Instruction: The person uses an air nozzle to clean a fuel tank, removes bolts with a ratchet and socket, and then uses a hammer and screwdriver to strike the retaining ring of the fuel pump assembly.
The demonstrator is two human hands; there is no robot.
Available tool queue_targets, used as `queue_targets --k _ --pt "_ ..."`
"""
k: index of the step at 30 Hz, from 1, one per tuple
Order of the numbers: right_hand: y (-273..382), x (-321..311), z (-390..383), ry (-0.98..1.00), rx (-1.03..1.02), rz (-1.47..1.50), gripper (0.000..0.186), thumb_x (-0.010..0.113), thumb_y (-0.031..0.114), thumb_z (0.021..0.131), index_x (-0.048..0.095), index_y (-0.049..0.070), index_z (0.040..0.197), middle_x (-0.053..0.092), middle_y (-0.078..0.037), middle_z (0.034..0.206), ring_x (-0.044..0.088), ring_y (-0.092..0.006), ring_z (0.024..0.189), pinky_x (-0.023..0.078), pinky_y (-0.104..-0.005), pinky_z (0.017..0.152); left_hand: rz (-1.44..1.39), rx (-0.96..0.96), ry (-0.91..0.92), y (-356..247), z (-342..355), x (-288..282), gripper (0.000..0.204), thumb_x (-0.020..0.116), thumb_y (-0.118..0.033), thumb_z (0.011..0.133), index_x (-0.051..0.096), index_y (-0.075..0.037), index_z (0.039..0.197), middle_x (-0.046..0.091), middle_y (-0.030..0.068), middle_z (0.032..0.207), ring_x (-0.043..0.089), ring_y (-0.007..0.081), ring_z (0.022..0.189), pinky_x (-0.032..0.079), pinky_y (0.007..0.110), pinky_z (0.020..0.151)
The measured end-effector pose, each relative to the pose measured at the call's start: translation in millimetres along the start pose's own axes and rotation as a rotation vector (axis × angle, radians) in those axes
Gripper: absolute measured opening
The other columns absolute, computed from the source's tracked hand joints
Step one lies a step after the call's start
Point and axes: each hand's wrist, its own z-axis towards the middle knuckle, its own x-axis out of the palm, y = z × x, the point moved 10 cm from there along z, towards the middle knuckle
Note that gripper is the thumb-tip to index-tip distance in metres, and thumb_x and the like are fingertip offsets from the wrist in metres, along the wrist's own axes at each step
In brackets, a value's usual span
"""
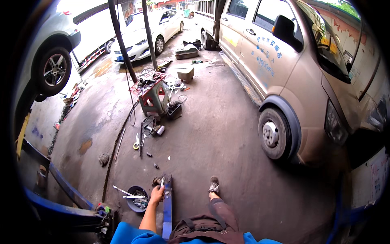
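Observation:
My left hand is closed around a short silver metal tool; its exact kind is too small to tell. The tool stands up from the fist, beside the end of a blue lift arm. Close by on the left, a dark bucket holds several metal tools, with long silver bars lying across its rim. A small brownish metal part sits just beyond the fist. My right hand is out of view; only blue sleeve cloth shows at the lower right.
A tan truck stands to the right, a raised car to the left. Ahead, a stool carries tools, with hoses, rods and loose parts around it. Two dark poles rise behind it. A white car is parked farther back.

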Motion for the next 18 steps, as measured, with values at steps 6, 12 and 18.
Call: queue_targets --k 6,12,18 --pt "267 3 70 0.052 -0.014 -0.032 0.018 0.059 0.006 0.085 0.061 -0.007 0.073 0.06 -0.02 0.058 0.058 -0.032 0.049 0.047 -0.0444 0.045 0.016 -0.574 -0.156 88 110 33 0.034 0.061 -0.028 0.095 0.05 -0.007 0.072 0.049 0.0086 0.059 0.044 0.0213 0.042 0.03 0.036 0.037" --pt "728 59 25 0.042 -0.506 -0.163 0.019 0.058 0.013 0.089 0.057 -0.005 0.089 0.054 -0.011 0.056 0.053 -0.022 0.044 0.043 -0.0369 0.038 0.343 -0.661 -0.32 111 157 22 0.054 0.073 -0.044 0.082 0.068 0.008 0.092 0.07 0.0256 0.091 0.069 0.0352 0.085 0.051 0.046 0.075" --pt "1013 118 46 -0.094 -0.535 -0.234 0.013 0.06 0.014 0.087 0.055 0.002 0.083 0.051 -0.005 0.056 0.05 -0.0171 0.042 0.041 -0.0343 0.037 0.319 -0.65 -0.318 -47 390 57 0.053 0.072 -0.043 0.084 0.067 0.009 0.089 0.07 0.0242 0.085 0.069 0.0346 0.082 0.051 0.046 0.072"
